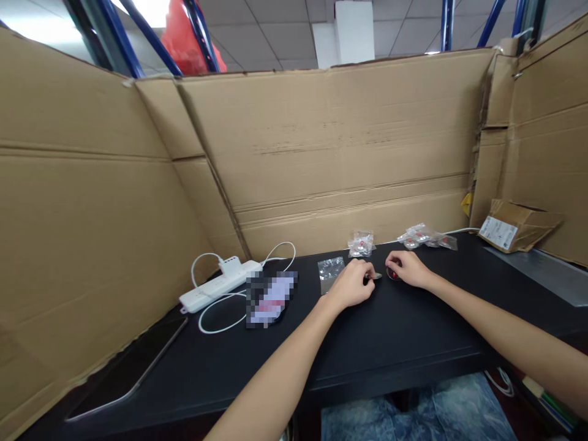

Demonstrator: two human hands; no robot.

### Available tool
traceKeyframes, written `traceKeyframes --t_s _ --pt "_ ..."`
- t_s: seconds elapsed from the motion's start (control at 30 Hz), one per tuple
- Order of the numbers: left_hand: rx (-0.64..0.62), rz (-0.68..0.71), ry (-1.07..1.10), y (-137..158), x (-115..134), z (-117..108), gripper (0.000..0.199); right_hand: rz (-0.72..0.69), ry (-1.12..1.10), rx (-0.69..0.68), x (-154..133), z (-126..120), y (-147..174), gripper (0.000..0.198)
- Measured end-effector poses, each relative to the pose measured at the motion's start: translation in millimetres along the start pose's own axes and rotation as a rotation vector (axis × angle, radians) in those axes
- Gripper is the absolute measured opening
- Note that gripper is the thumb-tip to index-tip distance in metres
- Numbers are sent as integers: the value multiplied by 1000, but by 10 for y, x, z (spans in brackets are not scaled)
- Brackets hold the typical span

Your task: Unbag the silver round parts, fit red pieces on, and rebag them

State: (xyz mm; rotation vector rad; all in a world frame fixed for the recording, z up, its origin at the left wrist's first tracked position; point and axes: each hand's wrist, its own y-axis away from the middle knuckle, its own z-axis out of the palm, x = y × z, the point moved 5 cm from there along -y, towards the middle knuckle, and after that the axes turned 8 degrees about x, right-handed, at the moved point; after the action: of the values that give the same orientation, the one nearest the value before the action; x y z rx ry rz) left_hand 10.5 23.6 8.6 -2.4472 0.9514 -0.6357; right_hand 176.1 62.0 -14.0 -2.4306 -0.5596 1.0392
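My left hand (353, 283) is closed over the black table, its fingers curled round a small, flat, silvery piece (377, 276) whose edge sticks out to the right. Just across a narrow gap, my right hand (407, 268) pinches a small round piece (393, 274) with a red spot on it. Most of both pieces is hidden by the fingers. Partly under my left wrist lies a clear plastic bag (329, 271), flat on the table. Behind the hands are small clear bags (361, 244) with red-and-silver pieces inside, and a further pile of such bags (420, 236) to the right.
On the left lie a white power strip (220, 285) with a looping cable, a blurred-out phone-like object (272, 299) and a dark tablet (131, 370). A small open cardboard box (517, 225) stands at the right. Cardboard walls (349, 135) enclose the table (362, 349).
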Motion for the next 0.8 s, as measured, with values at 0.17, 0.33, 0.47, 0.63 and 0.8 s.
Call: traceKeyframes --t_s 0.17,0.33,0.47,0.63,0.8 --pt "36 -14 6 -14 13 -33 17 -94 118 102 -60 -138 -25 14" --pt "16 -36 -35 -5 -37 7 24 -92 33 -155 -84 -94 18 9" --pt "-6 -27 -40 1 -48 42 21 -91 -10 -247 -77 -81 42 8" --pt "-7 -109 16 -5 -108 64 13 -57 -67 -282 -30 -74 34 11" --pt "-29 -155 35 -3 -156 98 13 -129 41 -219 -59 -51 47 14"
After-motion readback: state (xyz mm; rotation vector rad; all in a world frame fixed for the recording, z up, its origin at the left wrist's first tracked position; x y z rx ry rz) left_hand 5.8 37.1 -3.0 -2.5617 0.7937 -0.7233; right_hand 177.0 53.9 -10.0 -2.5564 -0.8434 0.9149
